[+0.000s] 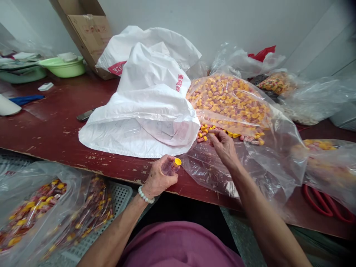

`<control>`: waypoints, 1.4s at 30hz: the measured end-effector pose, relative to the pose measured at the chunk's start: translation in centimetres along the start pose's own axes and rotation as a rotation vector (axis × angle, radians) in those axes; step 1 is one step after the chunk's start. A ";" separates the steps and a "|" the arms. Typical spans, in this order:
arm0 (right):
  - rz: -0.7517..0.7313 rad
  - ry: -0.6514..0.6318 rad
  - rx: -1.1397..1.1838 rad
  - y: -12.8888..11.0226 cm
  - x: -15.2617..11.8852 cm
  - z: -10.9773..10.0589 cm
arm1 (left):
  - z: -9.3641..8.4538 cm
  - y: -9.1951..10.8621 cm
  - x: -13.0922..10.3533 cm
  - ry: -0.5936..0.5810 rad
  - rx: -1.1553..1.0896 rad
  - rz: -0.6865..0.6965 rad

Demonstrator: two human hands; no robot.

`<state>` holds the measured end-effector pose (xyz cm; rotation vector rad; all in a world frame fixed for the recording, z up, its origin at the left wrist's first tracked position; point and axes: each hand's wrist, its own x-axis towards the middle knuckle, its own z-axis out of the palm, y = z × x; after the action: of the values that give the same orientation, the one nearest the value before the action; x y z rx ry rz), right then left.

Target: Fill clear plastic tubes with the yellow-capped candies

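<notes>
My left hand (161, 175), a beaded bracelet at its wrist, is closed around a small clear plastic wrapper or bag. A yellow-capped tube (177, 162) shows at the top of that grip, cap end facing up. My right hand (222, 145) reaches into the mouth of a large clear bag (267, 163). Its thumb and fingertips are pinched together at the loose yellow-capped tubes (202, 135) with red-and-white printed bodies; what lies between the fingertips is too small to make out. Many more such tubes (228, 100) are heaped inside the large bag.
A white woven sack (150, 100) lies open on the red table (55, 126), left of the large bag. Red-handled scissors (319, 202) lie at right. Bags of tubes (36, 207) rest in a grey crate (121, 193) at lower left. A phone (85, 115) and green basin (65, 68) are behind.
</notes>
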<state>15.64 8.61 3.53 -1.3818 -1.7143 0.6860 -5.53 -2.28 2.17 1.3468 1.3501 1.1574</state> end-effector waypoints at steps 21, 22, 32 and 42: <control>-0.510 -0.206 -0.011 -4.2 -9.0 4.0 | 0.3 -0.6 0.0 -0.065 -0.020 -0.046; -0.487 -0.188 -0.001 -3.5 -7.9 3.8 | 0.2 -0.8 0.1 -0.055 -0.034 -0.076; -0.283 -0.089 -0.473 5.5 2.8 2.1 | -1.0 -1.2 0.1 -0.006 -0.075 -0.138; -0.442 -0.162 0.088 -4.5 -6.4 0.3 | 0.5 0.1 0.2 -0.103 0.208 0.017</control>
<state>13.49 1.33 5.43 -0.8601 -2.0041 0.6234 -5.05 -2.10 2.17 1.5467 1.4165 0.9654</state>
